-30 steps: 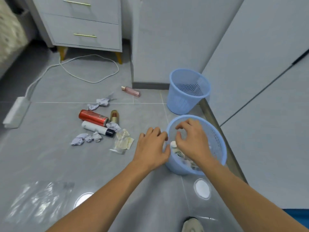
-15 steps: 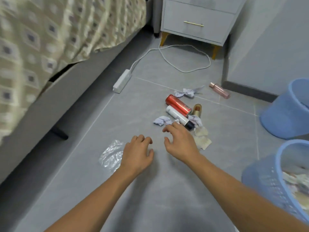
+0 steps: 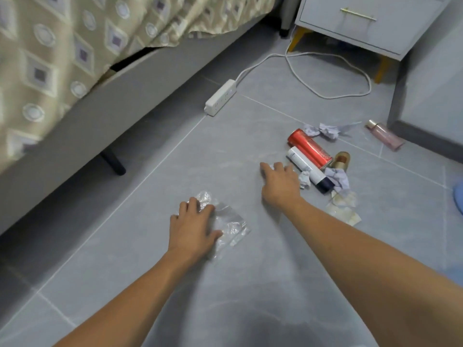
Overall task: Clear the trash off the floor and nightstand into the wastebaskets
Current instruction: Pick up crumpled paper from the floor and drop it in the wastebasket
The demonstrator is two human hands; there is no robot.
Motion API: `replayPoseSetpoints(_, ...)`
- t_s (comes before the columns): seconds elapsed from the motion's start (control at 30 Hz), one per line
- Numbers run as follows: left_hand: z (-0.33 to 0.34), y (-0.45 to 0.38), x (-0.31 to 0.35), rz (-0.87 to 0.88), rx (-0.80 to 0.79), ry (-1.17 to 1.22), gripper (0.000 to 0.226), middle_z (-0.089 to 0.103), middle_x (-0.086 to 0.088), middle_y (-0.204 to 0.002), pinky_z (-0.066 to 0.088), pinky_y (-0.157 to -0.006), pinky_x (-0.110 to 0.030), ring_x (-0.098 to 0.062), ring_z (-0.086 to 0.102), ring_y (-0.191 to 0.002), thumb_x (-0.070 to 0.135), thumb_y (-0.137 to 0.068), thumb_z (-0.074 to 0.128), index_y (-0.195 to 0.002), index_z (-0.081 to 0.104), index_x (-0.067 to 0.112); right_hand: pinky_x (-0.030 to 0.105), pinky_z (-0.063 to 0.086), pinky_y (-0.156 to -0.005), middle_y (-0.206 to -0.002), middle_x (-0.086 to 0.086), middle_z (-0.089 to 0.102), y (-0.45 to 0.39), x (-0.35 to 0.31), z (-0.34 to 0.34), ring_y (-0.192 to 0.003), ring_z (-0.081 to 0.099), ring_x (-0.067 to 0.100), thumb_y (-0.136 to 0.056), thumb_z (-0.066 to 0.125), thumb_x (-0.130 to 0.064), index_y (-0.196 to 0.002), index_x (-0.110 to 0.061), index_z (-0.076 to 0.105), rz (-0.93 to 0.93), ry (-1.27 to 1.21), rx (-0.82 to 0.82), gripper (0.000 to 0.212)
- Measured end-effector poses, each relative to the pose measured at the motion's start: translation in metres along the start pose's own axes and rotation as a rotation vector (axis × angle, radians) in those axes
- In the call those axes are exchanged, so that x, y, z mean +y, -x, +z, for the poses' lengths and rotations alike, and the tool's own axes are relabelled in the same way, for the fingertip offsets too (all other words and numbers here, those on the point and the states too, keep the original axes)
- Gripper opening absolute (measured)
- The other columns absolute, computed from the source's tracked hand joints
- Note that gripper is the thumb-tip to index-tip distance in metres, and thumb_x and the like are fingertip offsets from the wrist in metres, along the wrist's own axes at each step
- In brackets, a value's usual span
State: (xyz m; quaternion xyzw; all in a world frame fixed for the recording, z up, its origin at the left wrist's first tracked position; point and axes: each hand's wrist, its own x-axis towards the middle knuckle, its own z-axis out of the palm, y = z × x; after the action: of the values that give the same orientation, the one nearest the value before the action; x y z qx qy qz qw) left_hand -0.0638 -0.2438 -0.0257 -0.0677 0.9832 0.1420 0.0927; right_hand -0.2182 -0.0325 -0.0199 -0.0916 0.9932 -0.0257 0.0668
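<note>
We are in the gathering step: both our arms reach forward and down to the grey floor (image 3: 250, 284), palms facing down. Our left hand (image 3: 191, 227) lies flat on a clear plastic bag (image 3: 230, 224), fingers spread over its near edge, pressing it but not yet closed around it. Our right hand (image 3: 280, 182) stretches further, fingers curled loosely over a small crumpled paper ball (image 3: 304, 180); we cannot tell if it already pinches something under the fingertips. Just beside this hand lie a white tube with dark cap (image 3: 309, 171), a red can (image 3: 310, 149), a small gold bottle (image 3: 342, 160), more crumpled paper (image 3: 339, 177) and a flat wrapper (image 3: 344, 209). Further away there is another paper wad (image 3: 323, 130) and a pink bottle (image 3: 385, 135) near the wall. Only a blue edge of one wastebasket (image 3: 459, 196) shows at the right border. We judge that the next move asks each hand to close, crumple the bag so it does not slide, lift, and carry to the right.
</note>
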Motion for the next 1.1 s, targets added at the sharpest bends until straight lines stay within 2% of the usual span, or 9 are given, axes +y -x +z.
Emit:
replayPoseSetpoints(0.07, 0.004, -0.001, 0.003, 0.063, 0.049, 0.031, 0.031, 0.042, 0.006, -0.112, 0.043, -0.076, -0.038, -0.023, 0.045, -0.106, 0.046, -0.086, 0.065, -0.111, 0.055, 0.030, 0.043, 0.039, -0.079, -0.119, 0.014, 0.053, 0.004, 0.002, 0.005, -0.104, 0.051, 0.039, -0.084, 0.057, -0.008, -0.125, -0.020, 0.057, -0.071, 0.037, 0.047, 0.042)
replayPoseSetpoints(0.17, 0.006, -0.004, 0.010, 0.097, 0.030, 0.106, 0.010, 0.039, 0.009, -0.094, 0.041, -0.061, -0.035, -0.022, 0.047, -0.092, 0.023, -0.092, 0.056, -0.097, 0.048, 0.026, 0.040, 0.043, -0.064, -0.109, 0.011, 0.049, 0.019, 0.001, 0.013, -0.095, 0.049, 0.034, -0.092, 0.057, -0.007, -0.113, -0.017, 0.059, -0.160, -0.040, 0.056, 0.023)
replayPoseSetpoints(0.27, 0.000, -0.010, 0.019, 0.145, 0.044, 0.159, 0.020, 0.040, 0.010, -0.088, 0.041, -0.057, -0.034, -0.018, 0.047, -0.081, 0.013, -0.088, 0.052, -0.092, 0.043, 0.030, 0.042, 0.047, -0.063, -0.104, 0.011, 0.049, 0.030, 0.002, 0.009, -0.089, 0.052, 0.035, -0.092, 0.056, -0.008, -0.109, -0.015, 0.058, -0.195, -0.119, 0.027, 0.018)
replayPoseSetpoints(0.33, -0.009, -0.015, 0.026, 0.173, 0.076, 0.198, 0.024, 0.043, 0.009, -0.088, 0.038, -0.057, -0.033, -0.019, 0.048, -0.077, 0.009, -0.086, 0.051, -0.094, 0.047, 0.030, 0.041, 0.046, -0.061, -0.100, 0.011, 0.051, 0.034, 0.004, -0.003, -0.083, 0.054, 0.036, -0.088, 0.054, -0.004, -0.106, -0.013, 0.058, -0.196, -0.188, 0.031, 0.021)
replayPoseSetpoints(0.5, -0.047, -0.023, 0.066, 0.272, 0.142, 0.234, 0.025, 0.050, 0.008, -0.092, 0.040, -0.056, -0.031, -0.021, 0.055, -0.073, 0.009, -0.088, 0.054, -0.103, 0.061, 0.027, 0.042, 0.050, -0.059, -0.097, 0.008, 0.056, 0.062, 0.018, -0.054, -0.076, 0.058, 0.034, -0.084, 0.061, -0.002, -0.104, -0.012, 0.065, -0.125, -0.347, 0.221, 0.023)
replayPoseSetpoints(0.67, -0.102, -0.021, 0.142, 0.434, 0.152, 0.237, 0.025, 0.053, 0.006, -0.098, 0.044, -0.057, -0.031, -0.025, 0.060, -0.076, 0.011, -0.088, 0.057, -0.107, 0.066, 0.024, 0.039, 0.052, -0.069, -0.101, 0.006, 0.059, 0.107, 0.057, -0.121, -0.087, 0.061, 0.032, -0.083, 0.068, -0.009, -0.105, -0.016, 0.066, 0.006, -0.382, 0.356, 0.023)
replayPoseSetpoints(0.83, -0.140, 0.005, 0.246, 0.699, 0.132, 0.274, 0.026, 0.055, 0.006, -0.105, 0.051, -0.056, -0.037, -0.024, 0.060, -0.079, 0.011, -0.086, 0.061, -0.108, 0.061, 0.025, 0.036, 0.047, -0.064, -0.095, 0.002, 0.051, 0.176, 0.129, -0.186, -0.076, 0.058, 0.027, -0.085, 0.065, -0.014, -0.106, -0.019, 0.063, 0.205, -0.353, 0.446, 0.022)
replayPoseSetpoints(0.93, -0.145, 0.032, 0.320, 0.863, 0.085, 0.325, 0.030, 0.053, 0.006, -0.104, 0.051, -0.057, -0.043, -0.024, 0.058, -0.078, 0.010, -0.086, 0.059, -0.109, 0.050, 0.026, 0.033, 0.039, -0.064, -0.097, 0.001, 0.052, 0.229, 0.183, -0.211, -0.080, 0.059, 0.026, -0.086, 0.065, -0.016, -0.107, -0.021, 0.062, 0.366, -0.295, 0.502, 0.021)
replayPoseSetpoints(1.1, -0.130, 0.075, 0.433, 1.061, 0.065, 0.328, 0.025, 0.047, 0.002, -0.096, 0.045, -0.052, -0.038, -0.027, 0.050, -0.072, 0.006, -0.082, 0.056, -0.099, 0.046, 0.021, 0.041, 0.048, -0.064, -0.095, 0.002, 0.053, 0.322, 0.265, -0.229, -0.079, 0.058, 0.028, -0.087, 0.065, -0.014, -0.100, -0.019, 0.059, 0.639, -0.169, 0.584, 0.015)
